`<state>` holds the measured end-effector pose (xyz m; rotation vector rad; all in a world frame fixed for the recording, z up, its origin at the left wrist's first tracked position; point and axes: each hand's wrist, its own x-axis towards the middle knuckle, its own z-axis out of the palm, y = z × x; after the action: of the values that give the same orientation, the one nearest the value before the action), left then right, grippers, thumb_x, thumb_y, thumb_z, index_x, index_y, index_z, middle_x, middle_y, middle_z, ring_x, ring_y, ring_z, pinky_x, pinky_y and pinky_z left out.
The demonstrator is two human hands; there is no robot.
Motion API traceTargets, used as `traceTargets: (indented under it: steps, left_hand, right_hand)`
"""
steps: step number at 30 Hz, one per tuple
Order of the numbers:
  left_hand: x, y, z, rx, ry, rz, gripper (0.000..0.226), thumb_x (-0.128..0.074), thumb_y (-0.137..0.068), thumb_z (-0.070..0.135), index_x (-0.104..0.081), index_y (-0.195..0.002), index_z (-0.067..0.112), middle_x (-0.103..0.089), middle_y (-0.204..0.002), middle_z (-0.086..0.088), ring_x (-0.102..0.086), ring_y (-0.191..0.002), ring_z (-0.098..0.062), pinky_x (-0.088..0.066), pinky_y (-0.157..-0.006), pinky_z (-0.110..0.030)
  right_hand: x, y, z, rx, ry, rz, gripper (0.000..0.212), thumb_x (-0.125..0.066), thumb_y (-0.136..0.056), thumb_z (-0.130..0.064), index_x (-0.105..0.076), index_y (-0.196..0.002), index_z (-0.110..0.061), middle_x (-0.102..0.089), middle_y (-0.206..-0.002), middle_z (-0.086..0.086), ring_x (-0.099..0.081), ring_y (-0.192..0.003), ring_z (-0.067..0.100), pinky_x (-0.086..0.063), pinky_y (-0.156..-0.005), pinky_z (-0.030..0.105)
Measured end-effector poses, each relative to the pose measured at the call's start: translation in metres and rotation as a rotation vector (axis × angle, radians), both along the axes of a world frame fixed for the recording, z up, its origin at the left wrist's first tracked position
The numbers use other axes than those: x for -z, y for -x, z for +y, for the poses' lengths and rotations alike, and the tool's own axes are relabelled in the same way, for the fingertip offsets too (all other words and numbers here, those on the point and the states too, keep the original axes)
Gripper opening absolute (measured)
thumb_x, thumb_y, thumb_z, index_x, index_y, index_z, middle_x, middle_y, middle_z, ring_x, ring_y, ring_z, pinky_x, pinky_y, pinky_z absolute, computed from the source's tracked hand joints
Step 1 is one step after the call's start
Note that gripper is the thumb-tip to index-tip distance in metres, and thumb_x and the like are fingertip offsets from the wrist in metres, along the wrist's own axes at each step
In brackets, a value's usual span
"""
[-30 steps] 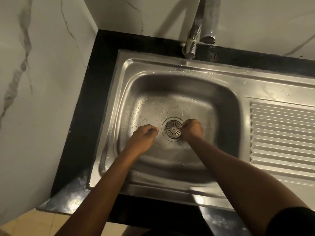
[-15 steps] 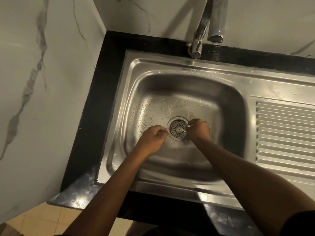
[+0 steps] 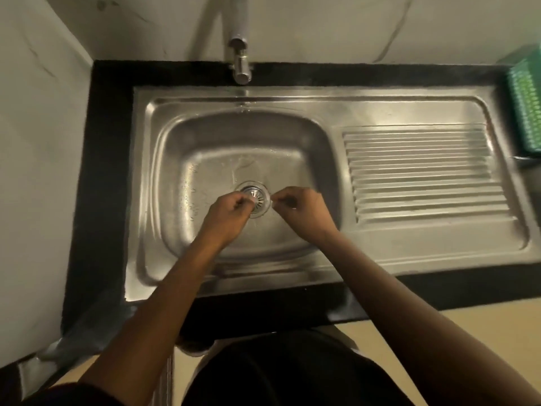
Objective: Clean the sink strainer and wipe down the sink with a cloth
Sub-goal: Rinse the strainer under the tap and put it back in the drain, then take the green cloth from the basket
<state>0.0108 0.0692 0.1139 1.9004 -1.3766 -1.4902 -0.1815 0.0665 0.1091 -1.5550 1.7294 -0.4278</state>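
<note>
The round metal sink strainer [image 3: 257,197] sits in the drain at the bottom of the wet steel sink [image 3: 205,148]. My left hand [image 3: 231,213] is curled over the strainer's left edge, its fingertips pinched on the rim and hiding part of it. My right hand [image 3: 301,213] is on the other side, with its fingers pinched at the strainer's right rim. No cloth is in view.
A chrome tap [image 3: 240,63] hangs over the sink's back edge. A ribbed draining board [image 3: 421,174] lies to the right, with a green basket-like object [image 3: 525,104] beyond it. A black counter [image 3: 108,171] frames the sink, and marble walls close the left and back.
My head has moved, so more of the draining board and the green object show. My left hand has shifted right onto the strainer's edge. My right hand stays at its rim.
</note>
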Motion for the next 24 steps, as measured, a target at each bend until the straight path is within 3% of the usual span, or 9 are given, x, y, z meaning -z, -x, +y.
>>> traceTargets:
  steps: [3, 5, 7, 10, 12, 15, 19, 21, 24]
  left_hand:
    - [-0.013, 0.030, 0.004, 0.068, 0.093, 0.012, 0.037, -0.055, -0.090, 0.050, -0.077, -0.104, 0.023, -0.079, -0.105, -0.001, -0.075, -0.101, -0.025, -0.059, -0.095, -0.048]
    - [-0.020, 0.051, 0.006, 0.114, 0.120, 0.033, 0.034, -0.057, -0.096, 0.047, -0.074, -0.117, 0.025, -0.076, -0.118, 0.003, -0.072, -0.110, -0.021, -0.055, -0.096, -0.039]
    - [-0.025, 0.073, 0.009, 0.143, 0.147, 0.037, 0.038, -0.057, -0.102, 0.042, -0.065, -0.135, 0.024, -0.070, -0.134, 0.003, -0.066, -0.117, -0.015, -0.048, -0.095, -0.031]
    - [-0.034, 0.107, 0.018, 0.166, 0.203, 0.075, 0.045, -0.055, -0.106, 0.039, -0.054, -0.148, 0.024, -0.061, -0.149, 0.003, -0.058, -0.121, -0.006, -0.043, -0.099, -0.027]
    - [-0.041, 0.132, 0.027, 0.188, 0.231, 0.119, 0.045, -0.053, -0.107, 0.039, -0.052, -0.149, 0.025, -0.059, -0.152, 0.005, -0.054, -0.125, -0.004, -0.042, -0.102, -0.027]
    - [-0.054, 0.172, 0.041, 0.197, 0.265, 0.164, 0.046, -0.052, -0.103, 0.046, -0.054, -0.146, 0.031, -0.062, -0.145, 0.012, -0.057, -0.124, 0.000, -0.041, -0.102, -0.023]
    - [-0.075, 0.228, 0.069, 0.242, 0.238, 0.202, 0.020, -0.044, -0.093, 0.066, -0.052, -0.106, 0.079, -0.061, -0.105, 0.056, -0.057, -0.101, 0.032, -0.045, -0.089, -0.018]
    - [-0.082, 0.262, 0.085, 0.259, 0.261, 0.230, 0.019, -0.043, -0.093, 0.068, -0.052, -0.102, 0.082, -0.060, -0.106, 0.056, -0.057, -0.104, 0.030, -0.045, -0.088, -0.019]
    - [-0.089, 0.312, 0.107, 0.296, 0.284, 0.246, 0.021, -0.043, -0.092, 0.068, -0.054, -0.107, 0.078, -0.065, -0.117, 0.037, -0.060, -0.120, 0.010, -0.049, -0.095, -0.025]
  right_hand:
    - [-0.019, 0.023, 0.030, 0.043, -0.005, -0.068, 0.023, -0.072, -0.094, -0.026, -0.079, -0.115, -0.024, -0.079, -0.111, -0.010, -0.071, -0.097, 0.000, -0.053, -0.088, 0.012]
    - [-0.027, 0.036, 0.046, 0.027, -0.017, -0.137, 0.032, -0.068, -0.097, -0.025, -0.072, -0.129, -0.024, -0.074, -0.126, -0.006, -0.069, -0.114, 0.004, -0.054, -0.099, 0.020]
    - [-0.035, 0.050, 0.060, 0.019, 0.016, -0.184, 0.040, -0.064, -0.100, -0.022, -0.064, -0.140, -0.024, -0.068, -0.138, -0.004, -0.062, -0.127, 0.005, -0.052, -0.102, 0.019]
    - [-0.050, 0.075, 0.073, 0.073, 0.106, -0.247, 0.043, -0.060, -0.103, -0.016, -0.059, -0.146, -0.021, -0.062, -0.146, -0.003, -0.056, -0.135, 0.006, -0.048, -0.106, 0.017]
    - [-0.062, 0.096, 0.081, 0.145, 0.145, -0.299, 0.041, -0.058, -0.104, -0.012, -0.060, -0.145, -0.018, -0.063, -0.144, 0.000, -0.057, -0.136, 0.009, -0.049, -0.110, 0.025]
    - [-0.082, 0.132, 0.093, 0.241, 0.183, -0.395, 0.039, -0.056, -0.105, -0.005, -0.062, -0.143, -0.011, -0.067, -0.138, 0.004, -0.062, -0.130, 0.015, -0.051, -0.111, 0.038]
    - [-0.100, 0.191, 0.123, 0.317, 0.223, -0.537, 0.037, -0.054, -0.106, -0.003, -0.059, -0.143, -0.002, -0.065, -0.139, 0.010, -0.063, -0.129, 0.023, -0.051, -0.111, 0.042]
    - [-0.105, 0.224, 0.144, 0.334, 0.236, -0.552, 0.036, -0.054, -0.107, -0.004, -0.059, -0.142, -0.002, -0.065, -0.139, 0.010, -0.063, -0.129, 0.021, -0.051, -0.111, 0.043]
    - [-0.106, 0.273, 0.172, 0.354, 0.270, -0.552, 0.034, -0.054, -0.107, -0.006, -0.061, -0.141, -0.004, -0.066, -0.137, 0.007, -0.064, -0.126, 0.017, -0.052, -0.111, 0.042]
